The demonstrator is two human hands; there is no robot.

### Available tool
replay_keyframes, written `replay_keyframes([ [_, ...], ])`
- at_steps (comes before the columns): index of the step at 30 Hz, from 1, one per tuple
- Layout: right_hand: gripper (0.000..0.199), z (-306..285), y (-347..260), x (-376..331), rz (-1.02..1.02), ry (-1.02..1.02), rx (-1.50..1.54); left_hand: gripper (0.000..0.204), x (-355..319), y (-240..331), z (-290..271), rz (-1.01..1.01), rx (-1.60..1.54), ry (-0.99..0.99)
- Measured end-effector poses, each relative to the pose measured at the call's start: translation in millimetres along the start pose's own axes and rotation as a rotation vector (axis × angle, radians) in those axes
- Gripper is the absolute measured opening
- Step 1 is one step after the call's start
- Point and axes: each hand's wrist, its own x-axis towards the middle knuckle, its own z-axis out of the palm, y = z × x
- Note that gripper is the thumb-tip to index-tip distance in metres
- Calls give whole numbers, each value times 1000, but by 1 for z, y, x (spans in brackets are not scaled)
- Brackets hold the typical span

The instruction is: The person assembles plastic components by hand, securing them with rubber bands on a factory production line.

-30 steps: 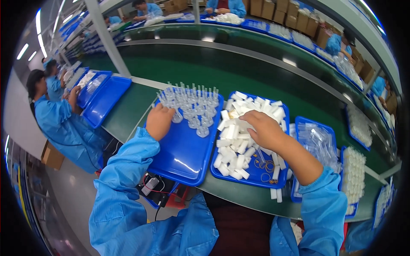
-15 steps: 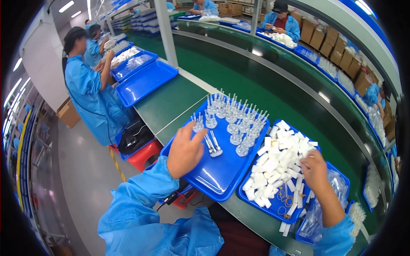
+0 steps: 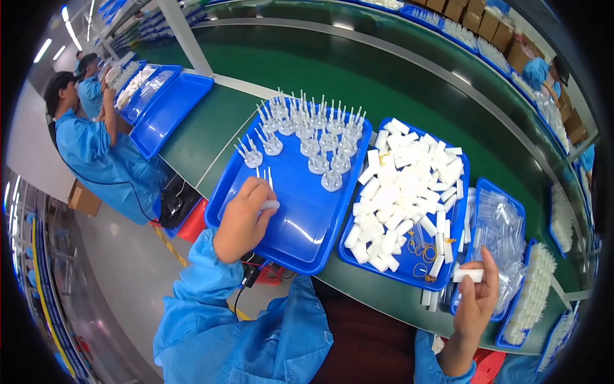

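Note:
My left hand point(image 3: 244, 221) is closed around a clear plastic piece with thin prongs point(image 3: 271, 205), over the near left part of a blue tray point(image 3: 291, 182). Fingers hide much of that piece. Several similar pronged plastic pieces point(image 3: 316, 137) stand upright in the far part of the tray. Between thumb and fingers, my right hand point(image 3: 476, 301) pinches a small white block point(image 3: 468, 275). It is held near the front edge of the table, beside a second tray heaped with white blocks point(image 3: 409, 185). Yellowish rings point(image 3: 424, 253) lie at the near end of that heap.
Clear plastic tubes in bags point(image 3: 495, 224) fill a blue tray at the right, with a tray of whitish parts point(image 3: 531, 294) beyond it. A blue tray point(image 3: 169, 112) sits at the far left near a seated co-worker point(image 3: 96, 141). A metal post point(image 3: 185, 38) rises behind the table.
My left hand has taken hold of a pronged piece and drawn it nearer. My right hand has left the heap and come toward me with a white block. The view has shifted.

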Motion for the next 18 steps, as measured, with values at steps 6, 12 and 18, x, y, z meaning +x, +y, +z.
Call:
replay_keyframes([
  [6,32,5,28,-10,161,-28,184,24,-34,26,32,-229,-779,36],
  [12,37,32,30,13,328,-156,689,26,-50,85,69,-149,-1395,-118],
  [18,36,30,41,11,369,-149,903,25,-43,118,105,-129,-1623,-342],
])
